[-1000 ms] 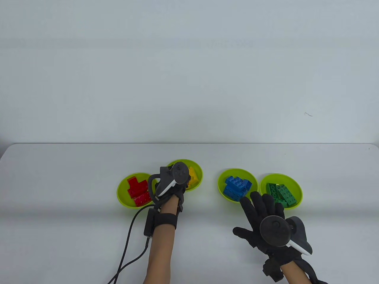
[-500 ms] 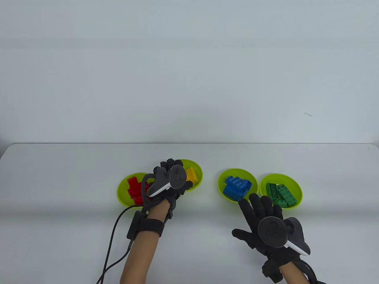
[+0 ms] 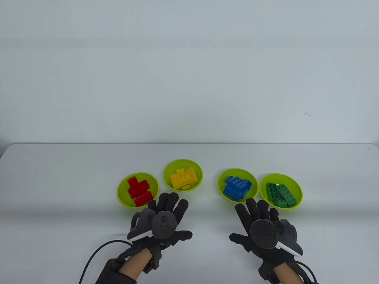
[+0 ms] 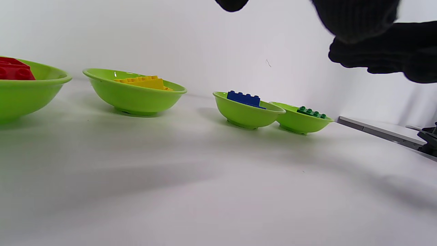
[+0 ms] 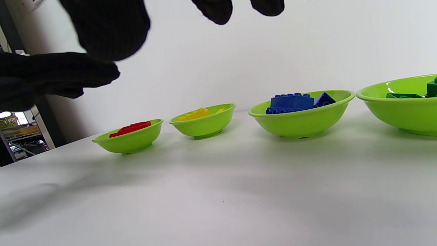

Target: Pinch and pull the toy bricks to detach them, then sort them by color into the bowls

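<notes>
Four lime-green bowls in a row on the table, L to R: red bricks, yellow bricks, blue bricks, green bricks. Studded blocks, each colour piled loose in its own bowl. My left hand and right hand hover just in front of the bowls, fingers spread, holding nothing.

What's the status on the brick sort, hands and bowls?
Left hand and right hand open, flat, holding nothing. Red bricks, yellow bricks, blue bricks, green bricks each in their own bowl. Nothing in the way.
</notes>
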A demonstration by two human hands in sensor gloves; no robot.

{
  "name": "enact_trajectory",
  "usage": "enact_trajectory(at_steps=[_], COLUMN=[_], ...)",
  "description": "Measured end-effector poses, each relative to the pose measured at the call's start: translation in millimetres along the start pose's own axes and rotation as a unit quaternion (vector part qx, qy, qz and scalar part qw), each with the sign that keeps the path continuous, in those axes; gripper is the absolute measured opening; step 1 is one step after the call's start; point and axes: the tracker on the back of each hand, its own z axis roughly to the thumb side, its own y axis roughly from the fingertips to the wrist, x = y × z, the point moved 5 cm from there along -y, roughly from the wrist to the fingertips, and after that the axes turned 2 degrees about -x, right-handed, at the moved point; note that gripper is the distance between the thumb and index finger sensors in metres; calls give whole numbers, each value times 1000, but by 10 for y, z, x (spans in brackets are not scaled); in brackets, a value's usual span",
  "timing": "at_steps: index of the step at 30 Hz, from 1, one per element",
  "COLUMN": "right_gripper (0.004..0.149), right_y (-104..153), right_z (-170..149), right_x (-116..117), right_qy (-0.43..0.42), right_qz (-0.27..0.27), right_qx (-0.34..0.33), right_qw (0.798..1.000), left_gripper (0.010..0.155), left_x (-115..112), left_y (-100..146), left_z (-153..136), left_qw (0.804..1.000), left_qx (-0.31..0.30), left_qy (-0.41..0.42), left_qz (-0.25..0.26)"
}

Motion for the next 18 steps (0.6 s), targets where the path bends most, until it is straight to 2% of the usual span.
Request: enact_trajectory(at_steps=[5, 18], right_gripper=[87, 87], right_y=[30, 79], right_z=[0, 5], right_x=[47, 110], right_qy=[4, 13], right_qz=[10, 22], right_qx=[0, -5], right_qw=[1000, 1000], left_gripper=[94, 95], left_x=[-1, 8], left_y=[162, 295], left_z=[8, -103], left_qw=[999, 999], left_qx=[4, 13], left_qy=[-8, -5], left_qz=[37, 37])
